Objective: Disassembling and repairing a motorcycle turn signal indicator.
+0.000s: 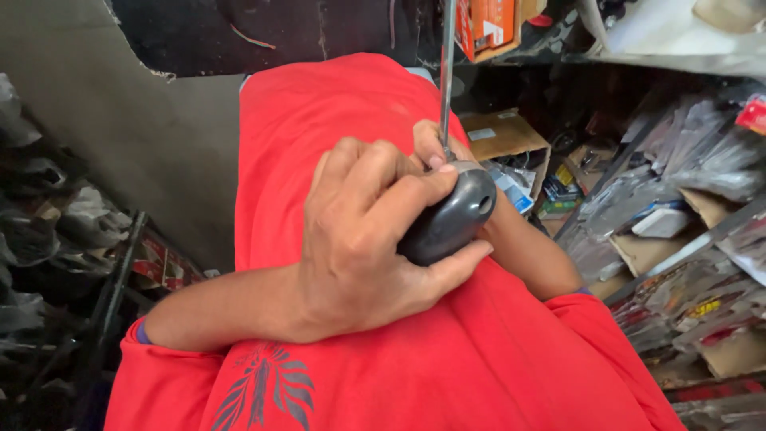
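screwdriver (451, 211), dark rounded handle nearest the lens, steel shaft (447, 72) running straight away toward the top edge of view; tip out of sight, so contact with any screw or part cannot be told. left hand (367, 239) wrapped over the handle from the left, fingers closed around it, thumb pressed along the lower side. right hand (435, 144) mostly hidden behind the left; fingertips curled at the collar where shaft meets handle, closed on it as far as visible. judged mid-work: tool gripped and set in line, nothing shown as loosened, fastened or removed, so progress cannot be read further. both forearms crossing a red shirt (495, 367) with a dark feather print (267, 391) near the lower edge.

beyond, upper right: orange-and-white box (488, 24) on a shelf (678, 56). below it, open brown carton (503, 136) with a small pale label, holding blue and white packets (511, 187). right edge: racks of clear plastic-wrapped packs (694, 152), some with red or yellow labels, plus flat brown cardboard pieces. left edge: dark rack (112, 279) with grey bagged items (88, 215) and a red-and-white printed pack (163, 263) low down. bare grey wall (159, 136) behind, upper left.
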